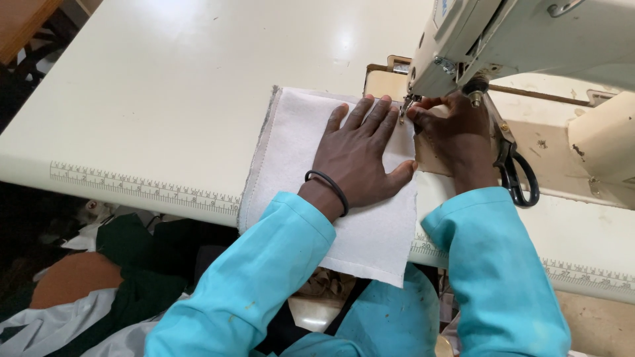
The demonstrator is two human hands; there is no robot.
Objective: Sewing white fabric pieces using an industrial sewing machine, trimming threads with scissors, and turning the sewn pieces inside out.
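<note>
1. Far left of frame: cream tabletop (165,86) w/ a printed ruler strip (145,188) along its front edge; dark and white cloth heap (99,291) below, lower left.
2. Centre: white fabric piece (297,139) lies flat on tabletop, bottom edge hanging over the front rim, top right corner at the needle.
3. Left hand (357,158) centre frame: palm down, fingers spread flat on fabric, grip released, pressing not pinching. Black band (329,187) on wrist, turquoise sleeve (264,277).
4. Right hand (456,135) right of centre, under machine head: fingertips at fabric edge by presser foot (405,109); whether it pinches cloth — can't tell, partly hidden.
5. Upper right: cream sewing machine (529,39). Black-handled scissors (519,175) lie on machine bed just right of right hand.
6. Judgement, doing it well: keep left palm flat w/ even pressure, steer edge straight w/ right fingertips, keep tips clear of needle, don't drag the cloth.
</note>
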